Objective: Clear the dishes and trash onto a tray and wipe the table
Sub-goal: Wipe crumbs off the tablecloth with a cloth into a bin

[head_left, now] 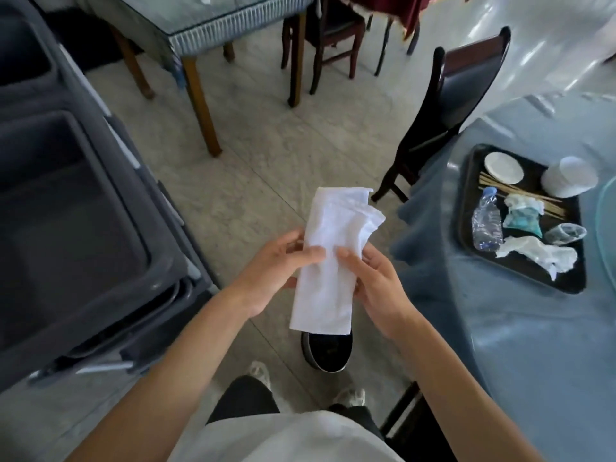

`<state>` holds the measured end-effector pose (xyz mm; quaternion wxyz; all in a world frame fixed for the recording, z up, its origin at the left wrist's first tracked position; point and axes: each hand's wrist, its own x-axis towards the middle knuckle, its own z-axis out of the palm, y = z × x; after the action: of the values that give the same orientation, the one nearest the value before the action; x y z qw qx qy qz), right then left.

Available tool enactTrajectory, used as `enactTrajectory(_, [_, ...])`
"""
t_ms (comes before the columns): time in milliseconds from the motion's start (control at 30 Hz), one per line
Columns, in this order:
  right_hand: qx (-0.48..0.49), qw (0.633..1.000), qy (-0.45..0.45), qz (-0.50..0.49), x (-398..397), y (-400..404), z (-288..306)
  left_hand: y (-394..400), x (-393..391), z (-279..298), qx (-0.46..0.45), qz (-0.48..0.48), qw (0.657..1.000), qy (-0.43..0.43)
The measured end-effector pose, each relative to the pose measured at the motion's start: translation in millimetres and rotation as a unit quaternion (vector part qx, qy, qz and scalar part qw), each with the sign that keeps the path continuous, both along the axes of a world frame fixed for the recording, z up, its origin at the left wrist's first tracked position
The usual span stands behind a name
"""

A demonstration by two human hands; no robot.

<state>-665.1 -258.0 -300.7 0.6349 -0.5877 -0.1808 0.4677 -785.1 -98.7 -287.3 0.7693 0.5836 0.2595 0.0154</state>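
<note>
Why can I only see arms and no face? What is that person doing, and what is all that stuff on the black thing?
The camera sits on the person's head and looks down, so you see only their arms, legs and shoes, just as they do. The left hand and the right hand both hold a folded white cloth, thumbs on top, with the fingers of the right hand curled behind it. It is probably for wiping.

On the right is a table with a blue cover. On it stands a black tray holding a small white plate, a white cup upside down, wooden sticks, a squashed water bottle and crumpled tissues. On the left is a grey cart with bins.
</note>
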Motion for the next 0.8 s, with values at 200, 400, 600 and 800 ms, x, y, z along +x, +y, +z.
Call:
enactTrajectory(200, [0.053,0.998,0.014,-0.007,-33,55,18,61,-48,24,0.065,0.048,0.997,-0.013])
enactTrajectory(400, [0.04,0.995,0.073,0.053,-35,104,23,91,-64,29,0.042,0.1,0.993,-0.044])
enactTrajectory(600, [-0.007,0.983,0.13,0.131,-7,154,8,113,-54,19,0.025,0.205,0.978,-0.033])
enactTrajectory(800, [-0.043,0.976,0.097,0.191,32,238,-12,168,-31,-2,0.05,0.319,0.946,0.036])
